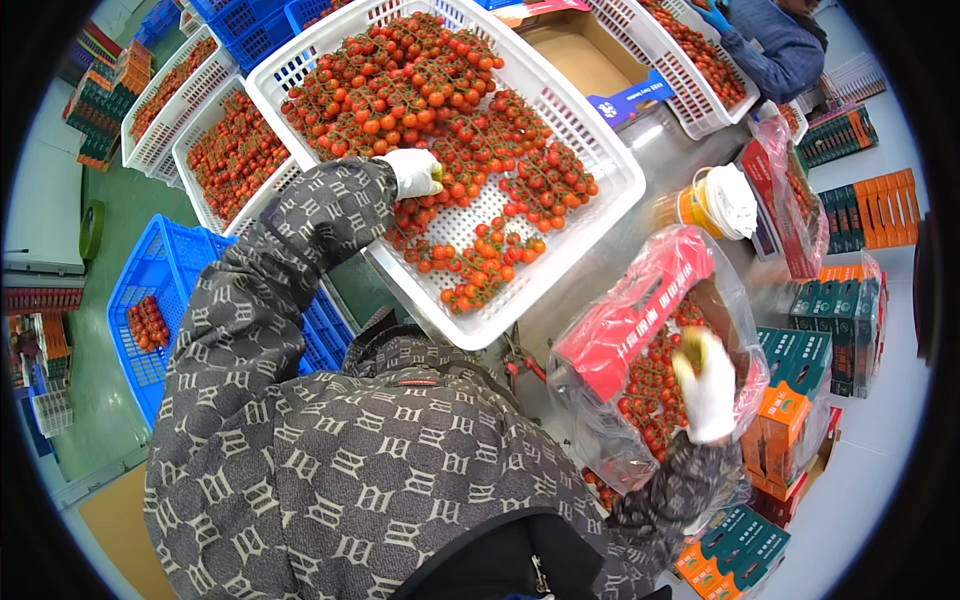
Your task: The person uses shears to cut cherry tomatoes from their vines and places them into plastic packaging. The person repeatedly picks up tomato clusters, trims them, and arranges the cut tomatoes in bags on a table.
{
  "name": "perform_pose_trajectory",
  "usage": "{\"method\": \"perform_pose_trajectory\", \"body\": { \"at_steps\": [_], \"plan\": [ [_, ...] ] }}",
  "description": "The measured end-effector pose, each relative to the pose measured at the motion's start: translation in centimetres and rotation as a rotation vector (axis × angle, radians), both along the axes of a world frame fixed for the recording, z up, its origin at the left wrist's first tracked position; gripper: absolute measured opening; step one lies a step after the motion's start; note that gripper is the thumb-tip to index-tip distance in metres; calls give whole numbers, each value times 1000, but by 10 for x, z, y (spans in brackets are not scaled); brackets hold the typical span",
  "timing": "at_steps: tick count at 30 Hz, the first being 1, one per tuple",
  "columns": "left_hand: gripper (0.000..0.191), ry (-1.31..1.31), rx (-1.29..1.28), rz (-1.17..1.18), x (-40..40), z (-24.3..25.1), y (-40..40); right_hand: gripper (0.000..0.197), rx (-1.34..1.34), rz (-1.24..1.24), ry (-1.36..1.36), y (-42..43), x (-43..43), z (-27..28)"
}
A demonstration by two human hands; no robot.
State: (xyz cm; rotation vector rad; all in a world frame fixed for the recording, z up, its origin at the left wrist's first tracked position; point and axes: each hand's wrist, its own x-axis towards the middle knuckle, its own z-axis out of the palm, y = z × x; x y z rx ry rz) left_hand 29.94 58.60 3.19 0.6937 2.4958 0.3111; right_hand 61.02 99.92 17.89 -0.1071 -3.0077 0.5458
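My left hand (415, 174), in a white glove with yellowish fingertips, is at a heap of cherry tomatoes on the vine (390, 90) in a large white perforated plastic crate (600, 157). Its fingers curl against the trusses, and whether they grip a stem is hidden. My right hand (709, 382), gloved alike, is over a red cardboard box (637, 322) lined with clear plastic film. Its thumb and fingers are apart, with nothing visible between them. Cherry tomatoes (649, 390) fill part of that box. Loose trusses (480, 262) lie at the crate's near end.
Red-handled snips (521, 364) lie on the metal table (540, 300) between crate and box. Beyond stand a yellow-and-white bucket (701, 202) and another red box (776, 202). A blue crate (157, 300) is at left. Across the table a person (772, 49) handles tomatoes.
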Motion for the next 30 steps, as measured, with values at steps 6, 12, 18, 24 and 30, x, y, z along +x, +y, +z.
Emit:
{"method": "perform_pose_trajectory", "body": {
  "at_steps": [6, 12, 18, 24, 30],
  "plan": [
    [28, 84, 106, 127, 16, 1, 17, 24, 80, 235, -85, -106, -220, -87],
    [24, 149, 219, 138, 22, 5, 15, 11, 592, 116, -152, -134, -291, -166],
    [36, -225, 657, 192, 33, 18, 38, 21, 23, -63, -261, -135, -256, -110],
    [47, -1428, 1536, 659, 96, 35, 89, 23, -737, -176, -168, -175, -162, -52],
    [54, -1643, 1654, 618, 111, 25, 67, 5, -918, -236, -23, -182, -12, -78]
  ]
}}
